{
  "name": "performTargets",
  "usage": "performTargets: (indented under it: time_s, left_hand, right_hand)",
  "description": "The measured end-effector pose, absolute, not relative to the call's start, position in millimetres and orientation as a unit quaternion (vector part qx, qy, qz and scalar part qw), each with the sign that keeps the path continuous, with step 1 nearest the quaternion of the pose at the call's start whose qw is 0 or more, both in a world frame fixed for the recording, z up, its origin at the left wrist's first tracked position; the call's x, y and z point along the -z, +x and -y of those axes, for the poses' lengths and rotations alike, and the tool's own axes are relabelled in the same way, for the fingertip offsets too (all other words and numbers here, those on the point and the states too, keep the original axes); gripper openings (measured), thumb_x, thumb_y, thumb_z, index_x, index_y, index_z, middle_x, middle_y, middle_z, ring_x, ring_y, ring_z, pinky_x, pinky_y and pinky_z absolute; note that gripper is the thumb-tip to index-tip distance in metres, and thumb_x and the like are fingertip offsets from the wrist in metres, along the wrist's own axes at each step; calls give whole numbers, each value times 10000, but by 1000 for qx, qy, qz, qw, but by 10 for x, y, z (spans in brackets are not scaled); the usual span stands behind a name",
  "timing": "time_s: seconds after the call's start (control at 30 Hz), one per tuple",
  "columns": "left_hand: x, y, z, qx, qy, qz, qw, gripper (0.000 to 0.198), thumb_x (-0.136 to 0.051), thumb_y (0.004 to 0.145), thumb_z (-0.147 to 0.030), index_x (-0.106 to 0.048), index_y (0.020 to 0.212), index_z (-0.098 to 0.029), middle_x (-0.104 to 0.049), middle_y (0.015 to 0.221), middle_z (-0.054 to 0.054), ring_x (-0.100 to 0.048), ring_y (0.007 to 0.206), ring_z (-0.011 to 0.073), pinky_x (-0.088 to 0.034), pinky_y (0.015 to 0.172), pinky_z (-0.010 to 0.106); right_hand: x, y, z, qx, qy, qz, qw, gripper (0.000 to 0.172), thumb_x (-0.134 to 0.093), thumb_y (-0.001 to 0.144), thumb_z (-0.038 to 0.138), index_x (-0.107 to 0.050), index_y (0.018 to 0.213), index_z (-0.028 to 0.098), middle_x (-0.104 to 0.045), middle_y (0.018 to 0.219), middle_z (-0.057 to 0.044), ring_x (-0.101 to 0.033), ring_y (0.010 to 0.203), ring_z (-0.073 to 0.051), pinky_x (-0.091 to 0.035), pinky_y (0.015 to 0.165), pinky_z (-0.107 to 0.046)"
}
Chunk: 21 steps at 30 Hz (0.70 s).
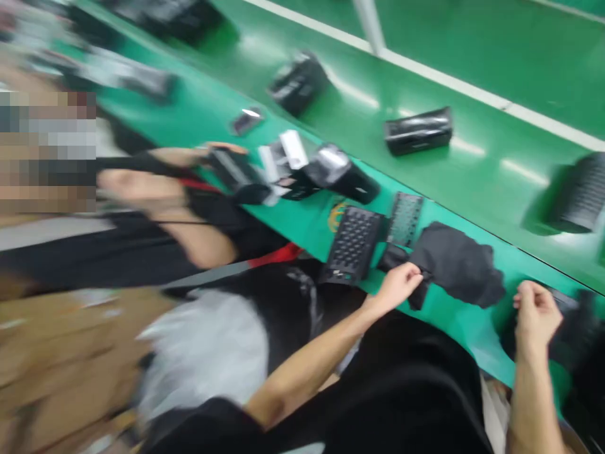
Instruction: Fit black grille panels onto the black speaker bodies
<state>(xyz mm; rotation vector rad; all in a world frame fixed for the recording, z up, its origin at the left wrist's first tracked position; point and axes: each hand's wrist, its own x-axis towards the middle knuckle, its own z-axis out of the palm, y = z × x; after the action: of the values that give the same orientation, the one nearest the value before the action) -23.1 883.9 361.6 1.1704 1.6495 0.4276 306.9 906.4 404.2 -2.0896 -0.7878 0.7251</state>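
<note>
My left hand (399,284) is closed in a pinch at the left edge of a crumpled black cloth-like piece (456,265) on the green table. My right hand (536,312) is raised over dark items at the right, its fingers curled together; whatever they hold, if anything, is too blurred to make out. A black tray with rows of small pieces (354,243) lies left of my left hand. Beside it is a thin perforated plate (405,219).
Another person's arm (165,208) reaches onto the table (302,221) at the left, near a black box (236,173). Black wrapped bundles (418,131) stand along the green surface beyond. A whitish plastic bag (208,353) and cardboard (70,366) are lower left.
</note>
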Motion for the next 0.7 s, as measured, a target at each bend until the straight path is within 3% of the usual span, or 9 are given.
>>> performTargets:
  time_s: [0.13, 0.23, 0.37, 0.5, 0.57, 0.63, 0.7]
  left_hand:
    - [-3539, -207, -9161, -208, 509, -653, 521, 170, -615, 917, -363, -684, 934, -209, -750, 862, 10, -663, 827, 181, -511, 823, 283]
    - [-3586, -109, -9308, -215, 537, -611, 540, 186, -598, 905, -371, -678, 899, -203, -729, 823, 3, -647, 784, 169, -500, 783, 273]
    - [-3721, 78, -9397, -193, 575, -556, 568, 218, -604, 895, -395, -685, 916, -193, -725, 833, 2, -620, 750, 151, -481, 741, 263]
    - [-3815, 180, -9416, -193, 585, -530, 583, 218, -621, 875, -391, -687, 905, -185, -728, 850, 11, -615, 769, 150, -481, 752, 271]
    - [-3843, 181, -9413, -206, 564, -535, 595, 214, -626, 865, -386, -682, 898, -181, -715, 837, 9, -607, 762, 146, -482, 738, 270]
    - [-3883, 181, -9423, -219, 532, -541, 613, 221, -640, 859, -394, -672, 897, -179, -692, 814, 2, -590, 731, 136, -482, 706, 263]
    - [-3963, 220, -9459, -239, 497, -537, 638, 254, -673, 861, -430, -659, 904, -179, -675, 804, -1, -583, 701, 124, -490, 681, 258]
  right_hand:
    - [-4116, 3698, -8505, -89, -911, 255, 312, 524, -567, 894, 565, -693, 1196, 157, -726, 1080, -171, -704, 1017, -374, -555, 975, -550]
    - [-4090, 4200, -8454, -76, -939, 241, 234, 466, -643, 900, 421, -703, 1245, 115, -713, 1218, -219, -649, 1226, -419, -445, 1143, -599]
    - [-3688, 4354, -8716, -118, -952, 228, 165, 519, -762, 960, 397, -632, 1415, 182, -630, 1424, -152, -591, 1335, -351, -465, 1137, -608]
    - [-3425, 4290, -8886, -128, -961, 199, 146, 440, -733, 1009, 480, -660, 1344, 204, -645, 1361, -117, -639, 1215, -297, -529, 1056, -554]
    - [-3505, 4352, -8898, -128, -956, 207, 162, 364, -727, 1002, 484, -703, 1231, 201, -684, 1257, -105, -659, 1150, -275, -533, 1036, -528]
    - [-3742, 4498, -8905, -106, -948, 227, 198, 334, -696, 974, 453, -734, 1165, 182, -708, 1162, -144, -662, 1153, -329, -506, 1055, -563]
    - [-4083, 4671, -8937, -72, -931, 257, 249, 435, -644, 917, 444, -736, 1215, 141, -706, 1155, -216, -627, 1228, -429, -452, 1094, -631]
